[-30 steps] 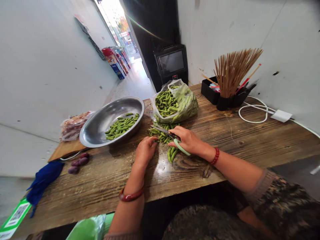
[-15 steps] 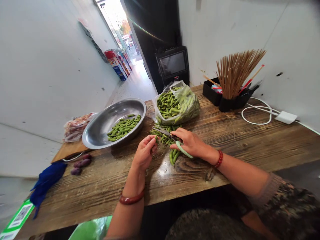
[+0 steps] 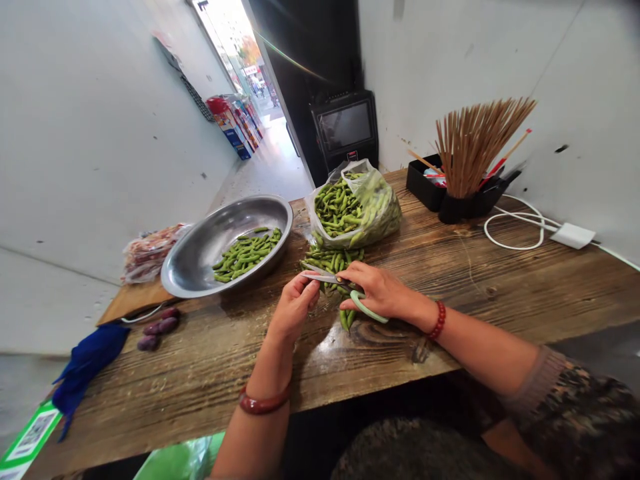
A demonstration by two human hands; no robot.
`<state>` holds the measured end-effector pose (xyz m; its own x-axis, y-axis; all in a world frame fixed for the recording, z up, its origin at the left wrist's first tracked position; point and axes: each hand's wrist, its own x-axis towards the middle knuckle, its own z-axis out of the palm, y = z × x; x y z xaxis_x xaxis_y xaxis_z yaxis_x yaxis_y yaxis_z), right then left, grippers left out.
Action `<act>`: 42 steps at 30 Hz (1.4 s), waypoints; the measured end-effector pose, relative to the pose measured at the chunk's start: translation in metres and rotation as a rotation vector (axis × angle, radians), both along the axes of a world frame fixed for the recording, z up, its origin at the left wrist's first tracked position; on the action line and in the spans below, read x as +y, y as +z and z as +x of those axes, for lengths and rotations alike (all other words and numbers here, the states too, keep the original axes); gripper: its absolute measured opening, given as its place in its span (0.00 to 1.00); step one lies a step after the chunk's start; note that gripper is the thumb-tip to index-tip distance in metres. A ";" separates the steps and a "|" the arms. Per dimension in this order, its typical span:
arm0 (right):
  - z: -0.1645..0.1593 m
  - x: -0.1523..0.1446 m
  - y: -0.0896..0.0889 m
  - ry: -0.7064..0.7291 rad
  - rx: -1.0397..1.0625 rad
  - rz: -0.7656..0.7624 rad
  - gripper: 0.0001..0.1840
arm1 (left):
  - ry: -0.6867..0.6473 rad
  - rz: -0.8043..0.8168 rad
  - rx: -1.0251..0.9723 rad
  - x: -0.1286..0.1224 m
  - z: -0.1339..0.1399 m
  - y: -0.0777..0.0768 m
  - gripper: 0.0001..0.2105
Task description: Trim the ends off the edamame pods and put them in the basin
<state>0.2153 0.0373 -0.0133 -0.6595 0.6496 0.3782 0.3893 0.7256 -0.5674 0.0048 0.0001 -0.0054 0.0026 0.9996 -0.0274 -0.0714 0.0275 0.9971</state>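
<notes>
Scissors (image 3: 369, 309) with pale green handles are in my right hand (image 3: 379, 287), its fingers through the loops. Their slightly parted blades point left and reach the fingertips of my left hand (image 3: 293, 308). That hand is closed in a pinch on an edamame pod, now mostly hidden by fingers and blades. Behind the scissors lies a heap of edamame pods (image 3: 327, 257), with a few more pods (image 3: 347, 319) below my right hand. A clear plastic bag (image 3: 384, 210) full of pods stands just beyond the heap. To the left, a steel basin (image 3: 181, 263) holds loose edamame pods (image 3: 247, 255).
Several purplish oval items (image 3: 160, 327) and a blue cloth (image 3: 90, 360) lie at the wooden table's (image 3: 200, 380) left. A bagged bundle (image 3: 150, 253) rests behind them. At the back right stand a black holder (image 3: 425, 185) with wooden sticks (image 3: 475, 147) and a white cable (image 3: 515, 247).
The scissor blades have swung down and lie across my left fingertips, closer together than before. The pod in my left hand has become mostly hidden. The view has shifted slightly.
</notes>
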 end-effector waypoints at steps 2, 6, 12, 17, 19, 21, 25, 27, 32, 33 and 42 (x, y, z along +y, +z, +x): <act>0.000 0.000 -0.002 0.010 0.008 0.003 0.27 | -0.004 0.003 0.016 0.000 0.000 0.000 0.11; 0.000 0.001 -0.002 0.016 0.016 0.000 0.25 | 0.009 0.020 0.039 -0.001 0.000 0.000 0.11; -0.001 0.001 0.000 0.006 -0.002 -0.001 0.25 | 0.035 0.016 0.112 -0.001 -0.002 -0.002 0.11; -0.001 0.005 -0.006 -0.045 0.064 0.004 0.25 | 0.024 0.025 0.020 0.000 -0.001 0.003 0.09; -0.001 0.006 -0.007 -0.050 0.074 0.012 0.25 | -0.006 0.027 -0.010 -0.001 0.001 0.006 0.09; 0.000 0.006 -0.007 -0.035 0.059 0.016 0.26 | -0.026 0.031 -0.020 -0.001 0.003 0.008 0.09; 0.000 0.002 -0.003 0.003 0.002 0.018 0.27 | 0.012 0.030 -0.032 -0.001 0.003 0.005 0.10; 0.000 0.001 -0.002 0.005 -0.015 0.018 0.28 | 0.025 0.026 -0.026 0.000 0.002 0.002 0.11; 0.000 0.002 -0.001 0.012 -0.033 0.005 0.29 | 0.011 0.039 0.023 0.001 -0.001 -0.001 0.10; 0.000 0.002 -0.002 0.016 -0.032 0.004 0.29 | 0.011 0.044 0.029 0.001 -0.001 -0.002 0.10; 0.001 0.003 -0.003 0.033 -0.013 0.007 0.25 | -0.017 0.061 0.070 0.001 -0.003 -0.003 0.09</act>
<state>0.2161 0.0408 -0.0167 -0.6853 0.6250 0.3738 0.3728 0.7420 -0.5572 0.0019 0.0009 -0.0084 0.0194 0.9993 0.0331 -0.0016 -0.0331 0.9994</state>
